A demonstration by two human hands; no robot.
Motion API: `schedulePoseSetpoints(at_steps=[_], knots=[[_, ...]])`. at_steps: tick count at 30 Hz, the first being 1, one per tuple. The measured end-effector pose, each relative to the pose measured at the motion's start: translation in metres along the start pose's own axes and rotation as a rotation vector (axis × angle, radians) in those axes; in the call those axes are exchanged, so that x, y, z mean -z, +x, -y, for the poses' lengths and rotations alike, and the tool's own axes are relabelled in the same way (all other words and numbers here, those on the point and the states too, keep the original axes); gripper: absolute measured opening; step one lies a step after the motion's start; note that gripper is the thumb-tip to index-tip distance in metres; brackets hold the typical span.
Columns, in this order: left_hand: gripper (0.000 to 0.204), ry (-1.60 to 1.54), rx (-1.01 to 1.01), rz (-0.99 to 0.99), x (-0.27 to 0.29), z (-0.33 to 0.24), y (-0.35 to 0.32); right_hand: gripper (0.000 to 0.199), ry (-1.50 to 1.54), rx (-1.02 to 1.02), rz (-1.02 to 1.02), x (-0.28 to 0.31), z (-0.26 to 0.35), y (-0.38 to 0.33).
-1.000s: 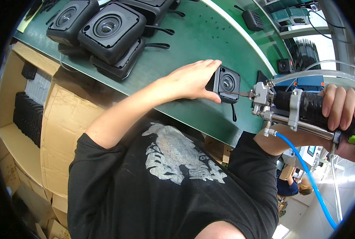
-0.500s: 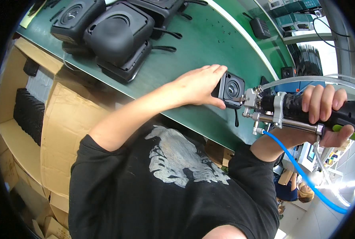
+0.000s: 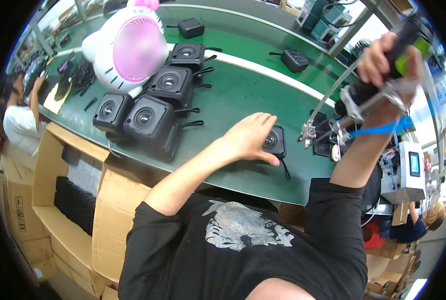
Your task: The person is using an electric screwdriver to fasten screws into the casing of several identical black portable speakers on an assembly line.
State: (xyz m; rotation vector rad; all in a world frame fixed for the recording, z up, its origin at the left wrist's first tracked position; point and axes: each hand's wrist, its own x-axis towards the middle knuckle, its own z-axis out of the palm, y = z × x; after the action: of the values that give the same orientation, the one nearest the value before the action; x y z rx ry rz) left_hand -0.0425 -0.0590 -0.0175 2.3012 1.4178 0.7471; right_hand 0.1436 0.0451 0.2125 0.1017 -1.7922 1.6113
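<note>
My left hand (image 3: 247, 137) grips a small black square speaker (image 3: 274, 145) from its left side, holding it down on the green bench. The speaker's round cone faces up, and a short wrist strap hangs from its near corner. My right hand (image 3: 380, 62) is wrapped round the black handle of a powered screwdriver (image 3: 405, 42), raised at the right and blurred by motion. Its metal nose (image 3: 308, 132), with a clear hose and a blue air line on the tool, points down beside the speaker, apart from it.
Several black speakers (image 3: 145, 117) stand stacked left on the green bench (image 3: 233, 95), near a pink-and-white fan (image 3: 140, 47). More speakers (image 3: 294, 60) lie beyond the white strip. An open carton (image 3: 95, 150) holds black parts. At right stands a white machine (image 3: 412, 172). Co-workers (image 3: 23, 120) sit at both sides.
The screwdriver's nose has come off the speaker's corner, and my right hand has lifted it up and away. My left hand stays on the speaker. The view has shifted, bringing the fan in.
</note>
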Motion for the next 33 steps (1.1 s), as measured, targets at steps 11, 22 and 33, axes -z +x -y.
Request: schedulePoseSetpoints(at_steps=[11, 22, 33], knots=[[0.097, 0.137, 0.024, -0.288, 0.0, 0.049, 0.14, 0.028, -0.445, 0.104, -0.634, 0.036, -0.053, -0.045], [0.105, 0.183, 0.368, -0.397, 0.01, 0.23, 0.33, 0.052, -0.641, 0.234, -0.507, 0.017, -0.074, -0.041], [0.121, 0.569, -0.371, 0.315, -0.009, 0.112, 0.41, 0.054, -0.451, 0.24, -0.457, 0.022, -0.06, -0.048]])
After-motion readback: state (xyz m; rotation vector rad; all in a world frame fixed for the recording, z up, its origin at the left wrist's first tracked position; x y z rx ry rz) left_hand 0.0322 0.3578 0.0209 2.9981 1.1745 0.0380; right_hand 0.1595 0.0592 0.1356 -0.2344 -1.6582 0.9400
